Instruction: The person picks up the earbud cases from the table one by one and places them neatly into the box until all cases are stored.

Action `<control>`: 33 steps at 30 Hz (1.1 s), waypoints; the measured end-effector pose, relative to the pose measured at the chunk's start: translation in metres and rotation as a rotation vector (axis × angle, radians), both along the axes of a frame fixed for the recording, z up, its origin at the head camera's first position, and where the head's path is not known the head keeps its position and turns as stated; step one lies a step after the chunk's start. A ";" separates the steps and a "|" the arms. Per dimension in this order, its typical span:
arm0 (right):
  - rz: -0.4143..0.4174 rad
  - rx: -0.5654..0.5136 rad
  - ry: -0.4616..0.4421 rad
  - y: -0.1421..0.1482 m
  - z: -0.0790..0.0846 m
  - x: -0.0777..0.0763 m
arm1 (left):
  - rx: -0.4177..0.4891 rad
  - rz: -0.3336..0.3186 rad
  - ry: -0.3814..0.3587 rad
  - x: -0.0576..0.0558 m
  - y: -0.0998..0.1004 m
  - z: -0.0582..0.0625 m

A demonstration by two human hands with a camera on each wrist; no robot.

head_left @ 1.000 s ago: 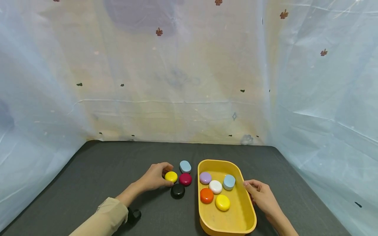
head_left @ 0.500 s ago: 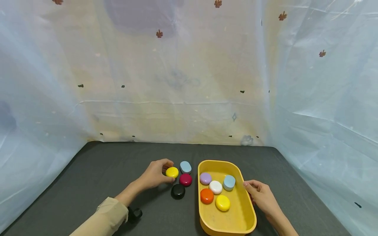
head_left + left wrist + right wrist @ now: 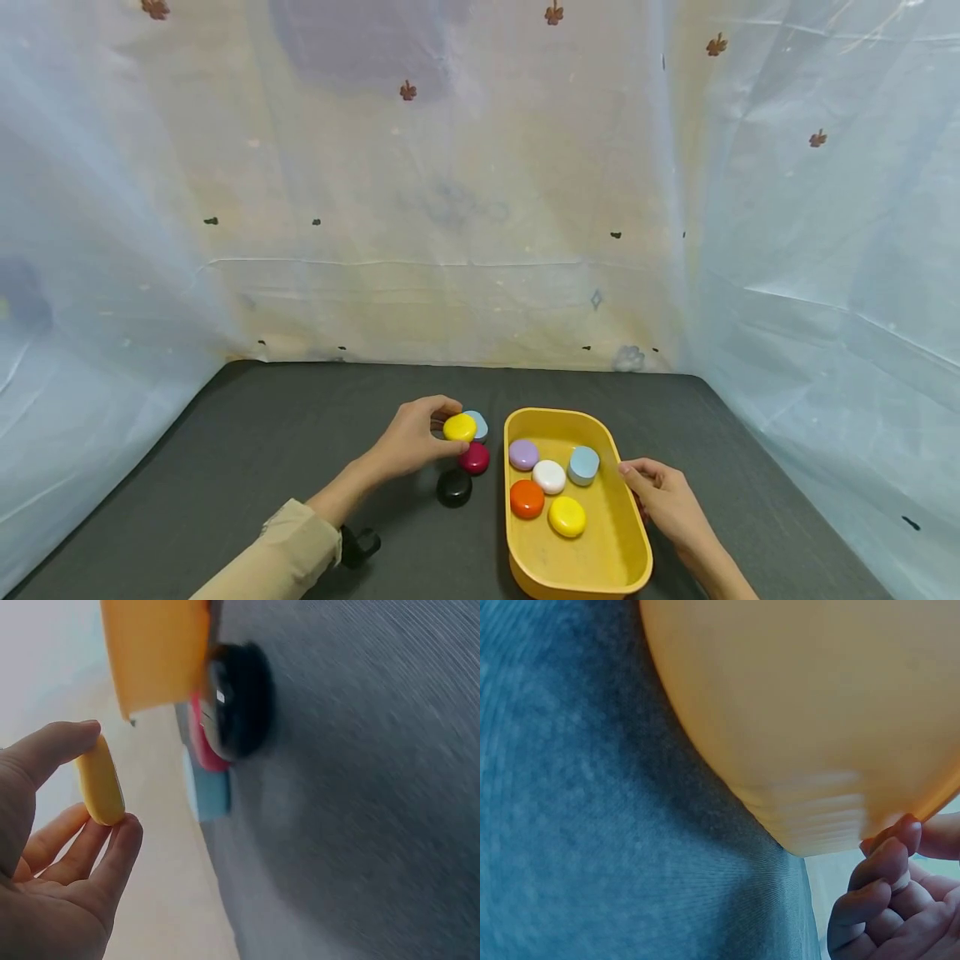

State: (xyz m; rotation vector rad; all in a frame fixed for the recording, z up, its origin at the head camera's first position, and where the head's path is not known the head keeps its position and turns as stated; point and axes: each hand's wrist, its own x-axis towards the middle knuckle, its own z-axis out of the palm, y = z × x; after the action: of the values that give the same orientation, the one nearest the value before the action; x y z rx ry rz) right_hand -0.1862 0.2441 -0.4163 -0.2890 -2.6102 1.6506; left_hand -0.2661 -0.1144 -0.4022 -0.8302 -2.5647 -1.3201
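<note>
Between the thumb and fingertips of my left hand is a smooth yellow disc, held off the table. In the left wrist view the same disc stands edge-on in the pinch. Under and beside that hand lie a light blue piece, partly covered, a dark red disc and a black disc. My right hand pinches the right rim of a yellow box. Inside the box are purple, white, light blue, orange and yellow pieces.
A dark grey cloth covers the table. Pale printed sheeting hangs behind it and at both sides. A black strap sits at the left wrist, by the beige sleeve.
My left hand has lifted the yellow disc and carried it right and away from me, over the light blue piece. The right hand and the box stay in place.
</note>
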 end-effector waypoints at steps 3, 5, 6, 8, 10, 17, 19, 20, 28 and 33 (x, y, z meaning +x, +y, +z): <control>0.000 0.002 -0.002 0.000 0.000 -0.001 | 0.024 -0.021 0.017 0.004 0.008 0.005; -0.002 -0.001 -0.003 0.000 0.000 -0.001 | 0.043 -0.037 0.023 0.007 0.013 0.008; -0.004 -0.002 -0.004 0.000 -0.001 -0.001 | 0.047 -0.043 0.024 0.009 0.015 0.009; -0.001 0.003 -0.002 0.000 -0.001 -0.002 | 0.060 -0.055 0.029 0.011 0.020 0.012; -0.003 0.003 -0.002 0.001 -0.002 -0.003 | 0.070 -0.068 0.038 0.013 0.026 0.014; 0.000 0.013 -0.002 0.001 -0.002 -0.003 | 0.079 -0.105 0.063 0.014 0.048 0.016; -0.005 0.005 -0.006 0.001 -0.002 -0.002 | 0.084 -0.118 0.054 0.015 0.054 0.016; -0.005 0.004 -0.006 0.000 -0.002 -0.002 | 0.086 -0.124 0.051 0.015 0.056 0.016; -0.003 0.007 -0.004 0.000 -0.002 -0.003 | 0.095 -0.161 0.036 0.014 0.075 0.014; -0.005 0.003 -0.002 0.001 -0.001 -0.001 | 0.091 -0.177 0.032 0.006 0.086 0.010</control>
State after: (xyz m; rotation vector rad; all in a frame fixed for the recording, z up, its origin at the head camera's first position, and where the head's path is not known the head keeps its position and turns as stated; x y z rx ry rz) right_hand -0.1874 0.2449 -0.4177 -0.2975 -2.6111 1.6460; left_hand -0.2600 -0.0280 -0.3917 -1.0721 -2.4342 -1.4464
